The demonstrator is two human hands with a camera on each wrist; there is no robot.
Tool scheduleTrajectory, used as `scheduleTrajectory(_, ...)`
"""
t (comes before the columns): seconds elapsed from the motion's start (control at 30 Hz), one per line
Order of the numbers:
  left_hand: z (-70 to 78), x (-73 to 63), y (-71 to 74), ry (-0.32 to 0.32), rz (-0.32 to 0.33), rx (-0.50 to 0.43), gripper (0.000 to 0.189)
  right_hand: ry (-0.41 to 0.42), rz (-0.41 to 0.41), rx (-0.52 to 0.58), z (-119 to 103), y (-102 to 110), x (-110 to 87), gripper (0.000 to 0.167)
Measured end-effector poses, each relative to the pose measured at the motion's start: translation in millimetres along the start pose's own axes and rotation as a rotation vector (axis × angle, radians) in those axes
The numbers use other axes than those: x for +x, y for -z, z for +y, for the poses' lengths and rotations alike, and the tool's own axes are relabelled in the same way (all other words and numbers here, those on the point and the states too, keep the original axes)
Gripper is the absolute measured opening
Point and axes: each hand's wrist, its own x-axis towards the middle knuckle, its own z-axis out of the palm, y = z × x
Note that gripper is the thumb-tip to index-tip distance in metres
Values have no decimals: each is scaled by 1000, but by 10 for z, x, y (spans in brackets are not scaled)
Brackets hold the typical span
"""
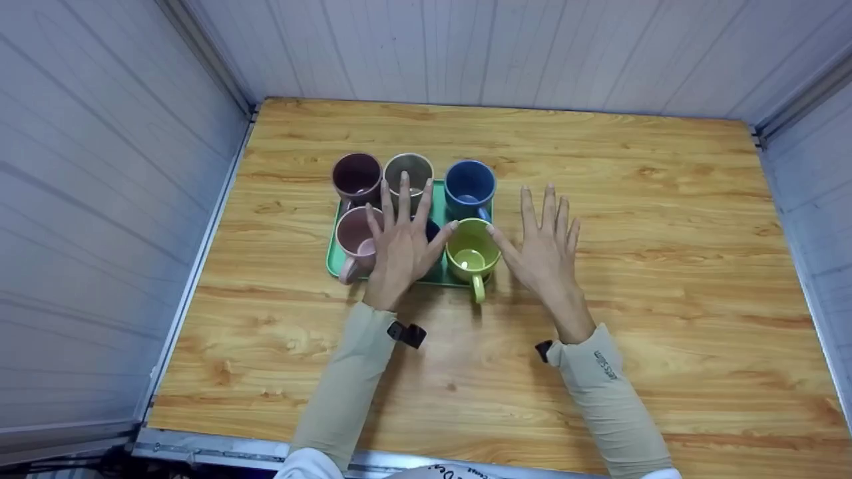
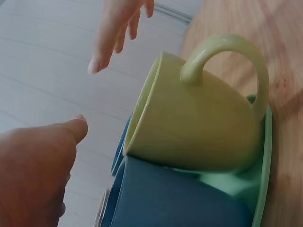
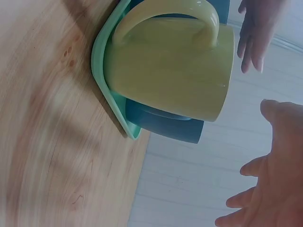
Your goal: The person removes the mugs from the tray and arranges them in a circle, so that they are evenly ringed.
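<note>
Several mugs stand upright on a green tray. In the back row are a maroon mug, a grey-beige mug and a blue mug. The front row has a pink mug, a dark blue mug mostly hidden in the head view, and a yellow-green mug with its handle toward the person. My left hand is spread flat above the front mugs, holding nothing. Just right of the yellow-green mug, my right hand hovers with fingers straight and spread, also without anything in it.
The tray sits left of centre on a wood-grain table. Pale panel walls enclose its back and both sides. A metal rail runs along the near edge. Dark wrist cameras show at both cuffs.
</note>
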Motion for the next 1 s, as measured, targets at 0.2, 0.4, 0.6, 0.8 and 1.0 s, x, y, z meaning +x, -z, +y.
scheduleTrajectory(0.2, -104, 8, 72, -27, 47, -107, 70, 28, 37, 54, -3, 18, 9, 92)
scheduleTrajectory(0.4, -269, 15, 169, -62, 156, -281, 55, 70, 57, 158, 3, 38, 26, 89)
scheduleTrajectory(0.6, -476, 8, 264, -49, 227, -441, 44, 121, 82, 242, 17, 51, 39, 85)
scheduleTrajectory(0.8, -713, 7, 340, -12, 304, -575, 37, 153, 106, 296, 17, 56, 43, 82)
scheduleTrajectory(1.0, -947, -16, 359, 6, 361, -625, 30, 145, 91, 306, 28, 65, 38, 82)
